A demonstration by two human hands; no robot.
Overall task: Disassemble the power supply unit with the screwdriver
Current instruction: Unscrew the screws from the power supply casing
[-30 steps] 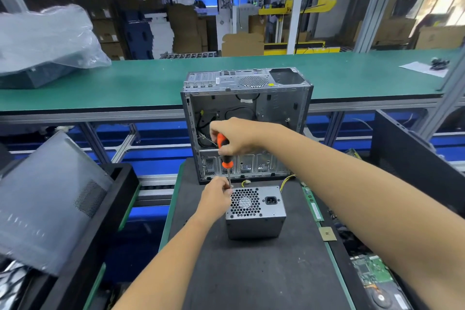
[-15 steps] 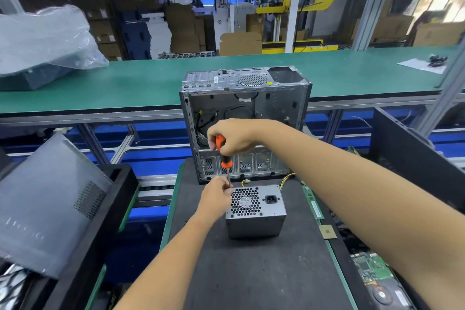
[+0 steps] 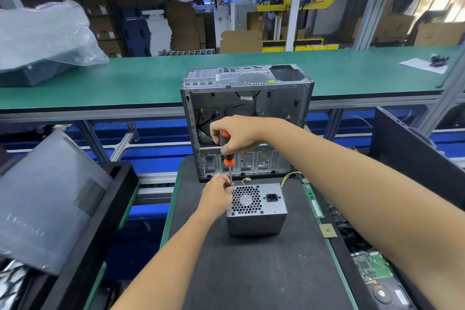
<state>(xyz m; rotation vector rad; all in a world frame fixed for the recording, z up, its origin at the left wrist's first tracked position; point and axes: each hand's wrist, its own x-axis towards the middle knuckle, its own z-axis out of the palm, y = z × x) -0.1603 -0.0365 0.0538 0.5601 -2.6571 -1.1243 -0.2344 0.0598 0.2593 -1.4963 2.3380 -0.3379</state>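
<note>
Head view shows us partway into the job, and by our reading early in it. The power supply unit (image 3: 256, 209) stands on the dark surface (image 3: 251, 272) near its far edge, fan grille up, just in front of the empty computer case (image 3: 247, 121). Its housing looks whole: the lid is on, no panel is lifted, and we see no loose screws lying beside it, though they would be too small to be sure of.

Our right hand (image 3: 236, 134) is curled round the orange and black handle of the screwdriver (image 3: 226, 153), which stands nearly upright with its shaft coming down at the unit's far left corner. Our left hand (image 3: 217, 196) is at that same corner, fingers pinched round the lower shaft to steady the tip; the tip itself and the screw head are hidden behind those fingers.

So we judge that this is one corner screw being worked. Still to do: the remaining screws, which we cannot make out here, then lifting the cover. The yellow and black wires (image 3: 289, 177) trail from the unit's far side towards the case.
</note>
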